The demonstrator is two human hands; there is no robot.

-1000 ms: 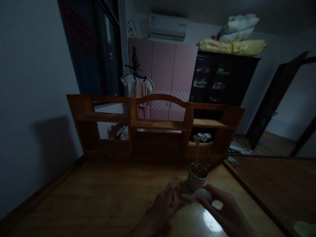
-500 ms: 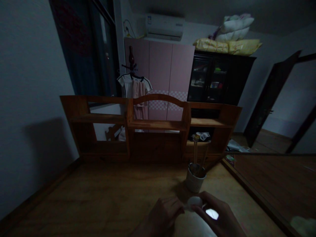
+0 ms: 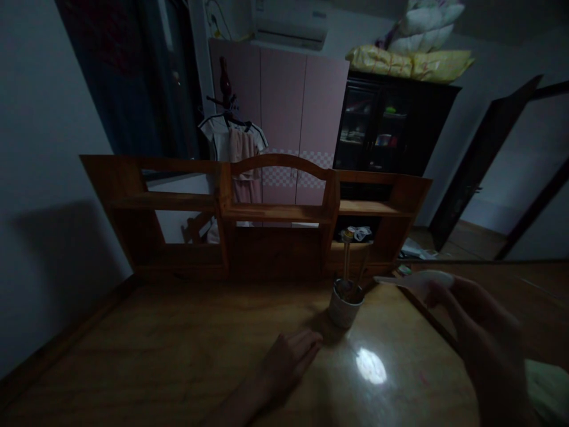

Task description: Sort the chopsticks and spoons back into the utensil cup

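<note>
My right hand is raised at the right, over the table's right edge. Its thumb and fingers pinch a pale, round-ended white object with a narrow tail pointing left; blur and dim light hide its exact kind. My left hand is low over the wooden table, fingers closed together. Whether anything small is between them I cannot make out. Just beyond the left hand, a grey-white cup stands upright, with several thin sticks leaning in it.
A wooden shelf unit runs along the table's far edge. A bright light reflection lies on the tabletop between my hands. A pale cloth-like thing is at the lower right. Behind stand a pink wardrobe and a dark cabinet.
My hands were together, both at the white object. My right hand has carried it up and right, away from the left hand. The view has tilted slightly down.
</note>
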